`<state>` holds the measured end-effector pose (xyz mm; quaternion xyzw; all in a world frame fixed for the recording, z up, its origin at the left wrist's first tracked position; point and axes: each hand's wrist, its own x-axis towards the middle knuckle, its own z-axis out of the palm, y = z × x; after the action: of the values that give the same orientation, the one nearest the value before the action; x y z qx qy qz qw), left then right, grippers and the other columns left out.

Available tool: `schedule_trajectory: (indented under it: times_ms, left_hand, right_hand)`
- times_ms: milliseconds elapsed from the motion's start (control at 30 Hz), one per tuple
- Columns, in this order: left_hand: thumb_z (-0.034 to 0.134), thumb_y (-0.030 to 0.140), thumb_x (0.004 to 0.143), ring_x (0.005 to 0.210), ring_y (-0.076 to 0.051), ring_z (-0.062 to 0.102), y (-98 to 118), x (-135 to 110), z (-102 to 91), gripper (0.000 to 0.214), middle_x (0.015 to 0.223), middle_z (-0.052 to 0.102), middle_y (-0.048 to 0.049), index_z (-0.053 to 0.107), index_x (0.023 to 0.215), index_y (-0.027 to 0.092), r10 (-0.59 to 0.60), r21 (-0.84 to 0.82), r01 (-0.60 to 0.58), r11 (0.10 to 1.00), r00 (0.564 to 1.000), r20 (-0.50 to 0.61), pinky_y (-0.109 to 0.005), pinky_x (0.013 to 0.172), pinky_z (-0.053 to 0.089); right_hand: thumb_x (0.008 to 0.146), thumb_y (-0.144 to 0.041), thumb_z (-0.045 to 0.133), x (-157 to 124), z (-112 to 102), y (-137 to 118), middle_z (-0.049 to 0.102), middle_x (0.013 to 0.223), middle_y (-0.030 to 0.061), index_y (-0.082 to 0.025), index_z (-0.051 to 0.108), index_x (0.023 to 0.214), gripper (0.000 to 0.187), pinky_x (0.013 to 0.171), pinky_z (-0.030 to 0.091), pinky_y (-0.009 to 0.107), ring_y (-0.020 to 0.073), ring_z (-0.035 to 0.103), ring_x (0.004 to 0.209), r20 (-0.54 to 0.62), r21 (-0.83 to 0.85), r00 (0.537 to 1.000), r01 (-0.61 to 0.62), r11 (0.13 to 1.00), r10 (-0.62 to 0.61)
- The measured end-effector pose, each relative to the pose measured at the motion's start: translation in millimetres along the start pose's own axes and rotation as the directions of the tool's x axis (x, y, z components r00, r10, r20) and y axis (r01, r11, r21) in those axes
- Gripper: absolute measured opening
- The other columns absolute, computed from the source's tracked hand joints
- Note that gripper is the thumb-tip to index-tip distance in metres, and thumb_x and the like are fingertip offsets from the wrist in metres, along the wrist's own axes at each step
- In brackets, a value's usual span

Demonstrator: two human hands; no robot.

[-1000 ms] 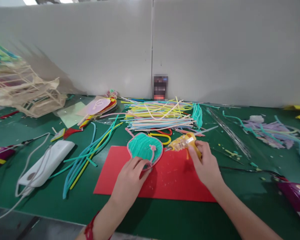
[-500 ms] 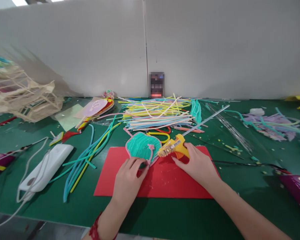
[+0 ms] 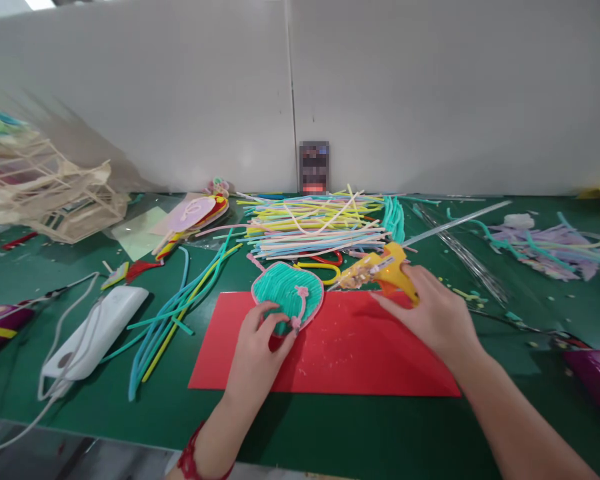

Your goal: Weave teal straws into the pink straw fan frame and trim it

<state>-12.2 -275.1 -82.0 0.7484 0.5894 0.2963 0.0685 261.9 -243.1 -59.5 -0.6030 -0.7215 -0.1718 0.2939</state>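
left hand (image 3: pixel 257 347) pinches the teal fan piece (image 3: pixel 286 295) on the red mat (image 3: pixel 340 353); right hand (image 3: pixel 433 313) apparently grips a yellow glue gun (image 3: pixel 380 270).

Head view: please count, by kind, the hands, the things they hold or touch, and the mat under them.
Hands: 2, left hand and right hand
teal woven piece: 1
yellow glue gun: 1
red mat: 1
Total: 5

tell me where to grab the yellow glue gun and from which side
On the glue gun, probably the yellow handle at its right end, coming from the near right, as the right hand does: the nozzle points left toward the teal woven piece and the clear glue stick juts out behind.
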Motion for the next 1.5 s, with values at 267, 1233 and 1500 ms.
schedule_trajectory:
  times_ms: [267,1233,1500]
  left_hand:
    - [0.056,0.026,0.081,0.107,-0.022,0.057,1,1,-0.4,0.007,0.111,0.056,-0.0068,0.059,0.085,0.022,-0.047,-0.063,0.051,0.997,0.998,0.052,-0.034,0.083,0.053]
    - [0.052,0.026,0.084,0.108,-0.022,0.055,0,2,-3.1,0.008,0.114,0.055,-0.0076,0.058,0.087,0.022,-0.051,-0.091,0.058,0.994,0.995,0.082,-0.037,0.085,0.051]
    - [0.051,0.027,0.084,0.108,-0.022,0.055,2,3,-4.1,0.008,0.113,0.055,-0.0075,0.057,0.087,0.021,-0.052,-0.091,0.059,0.994,0.996,0.079,-0.038,0.088,0.050]
  right_hand:
    - [0.079,-0.053,0.051,-4,-15,-28,0.066,0.088,0.0133,-0.014,0.056,0.107,0.049,0.061,0.053,0.031,0.0245,0.065,0.080,-0.084,0.038,0.996,0.044,0.998,-0.041]
    - [0.084,-0.034,0.041,-28,19,-45,0.068,0.088,0.0125,-0.012,0.063,0.102,0.035,0.049,0.049,0.025,0.0218,0.065,0.078,0.154,0.041,0.982,0.108,0.993,-0.113]
    - [0.084,-0.034,0.043,-28,17,-44,0.068,0.089,0.0127,-0.010,0.063,0.100,0.034,0.046,0.047,0.025,0.0211,0.065,0.077,0.139,0.039,0.983,0.118,0.992,-0.122]
